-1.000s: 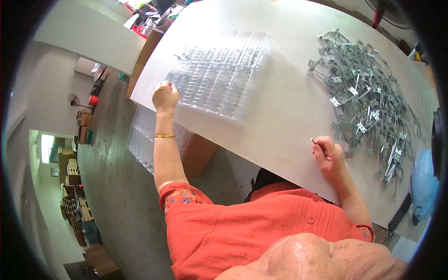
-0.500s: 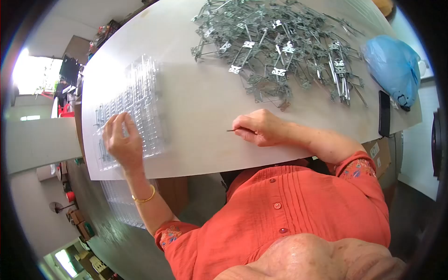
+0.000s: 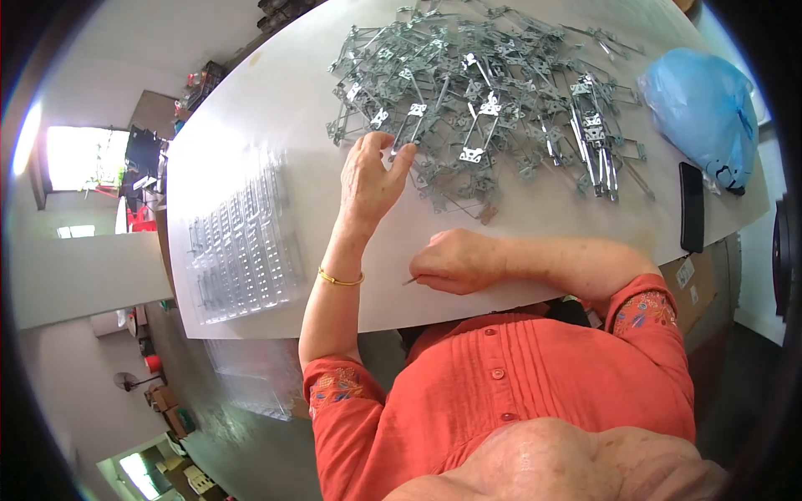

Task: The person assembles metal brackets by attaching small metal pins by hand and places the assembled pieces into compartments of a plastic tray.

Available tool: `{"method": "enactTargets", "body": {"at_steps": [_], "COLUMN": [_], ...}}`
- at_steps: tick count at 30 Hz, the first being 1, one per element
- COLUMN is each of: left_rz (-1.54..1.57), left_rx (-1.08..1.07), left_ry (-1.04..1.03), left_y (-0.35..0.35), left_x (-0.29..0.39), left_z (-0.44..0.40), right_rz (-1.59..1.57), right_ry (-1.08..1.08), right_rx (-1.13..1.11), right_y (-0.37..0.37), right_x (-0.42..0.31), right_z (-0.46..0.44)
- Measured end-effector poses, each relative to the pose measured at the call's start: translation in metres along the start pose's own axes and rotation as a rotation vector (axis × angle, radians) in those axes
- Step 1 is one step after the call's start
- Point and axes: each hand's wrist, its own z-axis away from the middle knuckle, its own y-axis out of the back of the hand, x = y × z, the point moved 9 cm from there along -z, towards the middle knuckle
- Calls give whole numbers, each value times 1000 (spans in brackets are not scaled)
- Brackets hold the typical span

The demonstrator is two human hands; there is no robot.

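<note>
A large heap of grey metal brackets with thin rods [image 3: 493,92] lies tangled on the table. My left hand [image 3: 372,179] is at the near left edge of this heap, thumb and forefinger apart around a small metal part there; I see no firm grip. Close to the table's front edge, my right hand [image 3: 458,260] is closed in a fist, and a short tip of a thin metal rod pokes out past its fingers. The rest of that rod is hidden in the palm. Left of both hands lies a clear plastic tray [image 3: 242,238] with rows of small slots and metal parts along its left side.
On the right stand a blue plastic bag [image 3: 702,113] and a black phone [image 3: 691,207], flat on the white table [image 3: 251,108]. More clear trays [image 3: 251,376] sit below the table's front left edge. A cardboard box [image 3: 693,284] is under the right side.
My left hand has moved from over the clear tray to the right and away from me, reaching the heap. My right hand has shifted slightly toward me, still closed on the thin rod.
</note>
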Motion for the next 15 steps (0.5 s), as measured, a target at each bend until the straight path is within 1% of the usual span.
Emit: {"method": "enactTargets", "body": {"at_steps": [2,4,7,10,13,15], "left_rz": [-63,-150,-68,39,155,112], "left_rx": [-31,-53,-72,-129,-96,-40], "left_ry": [31,60,146,273,231,158], "left_y": [-14,-21,-24,-25,-25,-20], "left_x": [-6,-8,-13,-16,-18,-14], "left_z": [-8,-15,-17,-16,-18,-19], "right_rz": [-2,-2,4,22,24,17], "right_ry": [11,30,53,56,51,47], "right_rx": [-28,-6,8,5,8,8], "right_y": [0,0,1,-1,-1,1], "right_x": [-1,-1,0,0,0,-1], "right_z": [4,8,8,7,6,6]}}
